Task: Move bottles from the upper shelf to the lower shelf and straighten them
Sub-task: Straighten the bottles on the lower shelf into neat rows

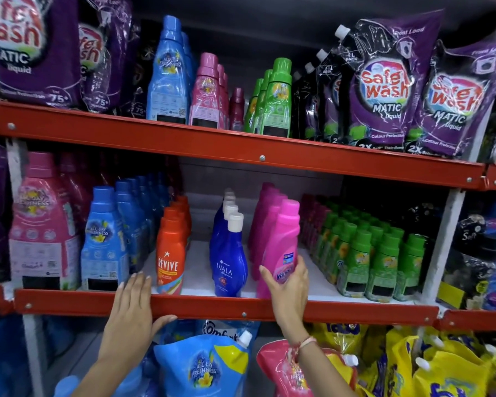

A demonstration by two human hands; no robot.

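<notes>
My right hand (289, 285) grips the lower body of a bright pink Vanish bottle (281, 239), which stands at the front of a pink row on the lower shelf (212, 306). My left hand (132, 305) rests flat on that shelf's red front rail, fingers apart, holding nothing, just left of an orange Revive bottle (170, 253). A dark blue Ujala bottle (229, 259) with a white cap stands between the orange and pink rows. On the upper shelf (241, 150) stand tall blue (168, 75), pink (206, 93) and green bottles (277, 101).
Purple Safe Wash pouches (384, 90) flank the bottles on the upper shelf. Light blue bottles (103, 242) and a large pink one (43, 224) fill the lower shelf's left; several small green bottles (378, 262) fill its right. Refill pouches (206, 365) hang below.
</notes>
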